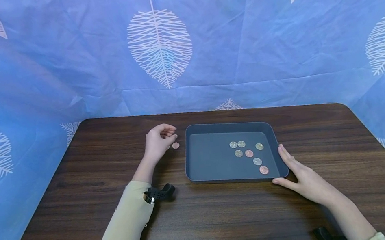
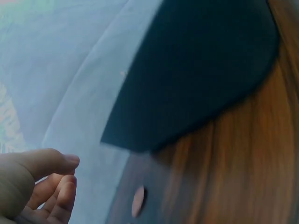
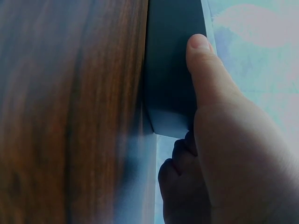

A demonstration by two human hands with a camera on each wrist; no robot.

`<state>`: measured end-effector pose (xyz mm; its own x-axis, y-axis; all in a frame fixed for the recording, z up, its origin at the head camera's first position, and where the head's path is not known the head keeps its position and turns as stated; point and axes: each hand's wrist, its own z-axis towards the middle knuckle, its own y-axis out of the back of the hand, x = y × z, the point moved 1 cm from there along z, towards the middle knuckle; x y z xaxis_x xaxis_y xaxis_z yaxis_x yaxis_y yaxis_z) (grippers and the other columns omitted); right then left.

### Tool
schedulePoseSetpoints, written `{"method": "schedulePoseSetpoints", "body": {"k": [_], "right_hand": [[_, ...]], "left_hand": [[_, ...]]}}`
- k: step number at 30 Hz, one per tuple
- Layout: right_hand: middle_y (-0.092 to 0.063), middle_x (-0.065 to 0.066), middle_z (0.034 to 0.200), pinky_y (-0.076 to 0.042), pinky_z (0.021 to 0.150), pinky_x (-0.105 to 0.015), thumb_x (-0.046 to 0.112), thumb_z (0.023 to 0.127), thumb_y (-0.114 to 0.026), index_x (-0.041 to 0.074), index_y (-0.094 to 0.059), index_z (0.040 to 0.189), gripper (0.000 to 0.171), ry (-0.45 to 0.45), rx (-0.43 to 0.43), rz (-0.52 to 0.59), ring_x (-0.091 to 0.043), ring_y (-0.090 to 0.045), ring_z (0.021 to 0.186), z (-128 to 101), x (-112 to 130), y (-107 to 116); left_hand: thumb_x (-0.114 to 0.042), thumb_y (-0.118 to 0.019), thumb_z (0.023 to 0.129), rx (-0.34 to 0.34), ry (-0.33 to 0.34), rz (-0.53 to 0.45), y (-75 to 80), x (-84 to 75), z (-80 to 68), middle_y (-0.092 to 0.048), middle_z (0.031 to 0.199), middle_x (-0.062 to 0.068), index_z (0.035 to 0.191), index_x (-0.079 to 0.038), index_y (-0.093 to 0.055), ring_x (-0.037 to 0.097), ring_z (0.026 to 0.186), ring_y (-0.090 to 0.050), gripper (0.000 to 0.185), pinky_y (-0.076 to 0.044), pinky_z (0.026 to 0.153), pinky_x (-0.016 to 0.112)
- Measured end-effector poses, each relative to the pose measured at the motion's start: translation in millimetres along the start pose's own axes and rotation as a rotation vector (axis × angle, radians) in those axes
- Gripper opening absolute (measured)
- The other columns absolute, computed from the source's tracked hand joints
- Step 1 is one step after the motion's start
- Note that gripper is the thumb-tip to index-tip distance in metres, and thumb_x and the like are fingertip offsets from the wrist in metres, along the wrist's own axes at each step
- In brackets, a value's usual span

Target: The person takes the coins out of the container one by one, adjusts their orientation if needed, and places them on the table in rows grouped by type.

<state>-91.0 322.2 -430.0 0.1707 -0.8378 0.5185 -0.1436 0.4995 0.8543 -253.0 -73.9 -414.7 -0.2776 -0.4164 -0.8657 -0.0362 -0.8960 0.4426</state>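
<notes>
A dark grey tray [image 1: 228, 123] sits at the middle of the brown wooden table and holds several coins [image 1: 249, 153], silver and copper. My left hand [image 1: 168, 134] hovers left of the tray's far corner, fingers loosely curled and holding nothing. Just beside its fingertips a single copper coin [image 1: 175, 145] lies on the table. In the left wrist view the curled fingers [image 2: 56, 186] are apart from that coin [image 2: 138, 201] and the tray [image 2: 196, 70]. My right hand [image 1: 297, 173] lies flat against the tray's near right corner, and its thumb [image 3: 205, 74] presses the tray's wall [image 3: 168, 70].
Blue cloth with white leaf prints [image 1: 160, 46] walls the table at the back and both sides. Bare wood [image 1: 229, 221] stretches in front of the tray. A black wrist mount [image 1: 160, 193] sits on my left forearm.
</notes>
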Motion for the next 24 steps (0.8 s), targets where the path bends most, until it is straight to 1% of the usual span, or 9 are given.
{"method": "schedulePoseSetpoints", "body": {"k": [1, 4, 6, 8, 11, 19, 24], "right_hand": [[0.001, -0.011, 0.159, -0.027, 0.096, -0.069, 0.052, 0.088, -0.062, 0.023, 0.002, 0.154, 0.097, -0.001, 0.000, -0.001, -0.046, -0.017, 0.138, 0.1, 0.2, 0.0], [0.001, -0.011, 0.159, -0.027, 0.096, -0.069, 0.053, 0.088, -0.062, 0.023, 0.002, 0.154, 0.097, -0.009, 0.001, -0.001, -0.046, -0.017, 0.138, 0.3, 0.4, 0.1], [0.001, -0.011, 0.159, -0.027, 0.096, -0.069, 0.053, 0.087, -0.061, 0.024, 0.003, 0.154, 0.097, -0.013, 0.001, -0.002, -0.047, -0.017, 0.138, 0.4, 0.3, 0.1], [0.001, -0.011, 0.159, -0.027, 0.096, -0.069, 0.054, 0.087, -0.061, 0.024, 0.003, 0.154, 0.097, -0.015, 0.000, -0.004, -0.047, -0.017, 0.138, 0.3, 0.0, 0.0], [0.001, -0.011, 0.159, -0.027, 0.096, -0.068, 0.054, 0.087, -0.061, 0.024, 0.003, 0.154, 0.097, -0.017, -0.002, -0.007, -0.046, -0.017, 0.138, -0.1, -0.5, 0.0], [0.000, -0.012, 0.159, -0.026, 0.096, -0.069, 0.054, 0.087, -0.061, 0.023, 0.003, 0.154, 0.097, -0.023, -0.003, -0.008, -0.046, -0.017, 0.138, -1.6, -0.1, 1.0], [0.001, -0.011, 0.159, -0.026, 0.096, -0.069, 0.054, 0.088, -0.061, 0.023, 0.002, 0.154, 0.097, -0.017, 0.001, -0.001, -0.046, -0.017, 0.138, -1.1, 1.0, 1.2]], "left_hand": [[-0.002, -0.069, 0.086, 0.012, 0.000, -0.021, -3.2, -3.6, 0.6, -0.065, 0.091, 0.011, 0.105, 0.003, -0.068, 0.023, 0.080, -0.060, 0.019, -0.053, 0.069, 0.036], [-0.003, -0.069, 0.087, 0.038, -0.020, -0.047, -12.7, -13.6, 2.5, -0.064, 0.090, 0.009, 0.104, 0.001, -0.068, 0.021, 0.080, -0.059, 0.018, -0.053, 0.070, 0.035], [-0.002, -0.069, 0.086, 0.051, -0.044, -0.061, -19.4, -18.6, 4.5, -0.065, 0.089, 0.008, 0.103, 0.000, -0.069, 0.020, 0.079, -0.060, 0.017, -0.053, 0.069, 0.034], [-0.002, -0.070, 0.086, 0.057, -0.081, -0.048, -26.4, -23.9, 6.1, -0.066, 0.088, 0.007, 0.101, -0.001, -0.070, 0.019, 0.079, -0.060, 0.015, -0.050, 0.071, 0.031], [0.000, -0.070, 0.085, 0.081, -0.110, -0.057, -38.4, -32.0, 7.9, -0.066, 0.086, 0.006, 0.100, 0.000, -0.070, 0.018, 0.078, -0.060, 0.015, -0.050, 0.071, 0.029], [-0.001, -0.070, 0.085, 0.187, -0.149, -0.050, -71.9, -54.8, 9.7, -0.064, 0.091, 0.006, 0.102, 0.000, -0.069, 0.017, 0.078, -0.059, 0.017, -0.049, 0.069, 0.024], [-0.001, -0.069, 0.086, 0.250, -0.171, -0.033, -88.3, -61.6, 7.5, -0.062, 0.091, 0.007, 0.103, 0.002, -0.069, 0.016, 0.078, -0.058, 0.018, -0.048, 0.068, 0.022]]}}
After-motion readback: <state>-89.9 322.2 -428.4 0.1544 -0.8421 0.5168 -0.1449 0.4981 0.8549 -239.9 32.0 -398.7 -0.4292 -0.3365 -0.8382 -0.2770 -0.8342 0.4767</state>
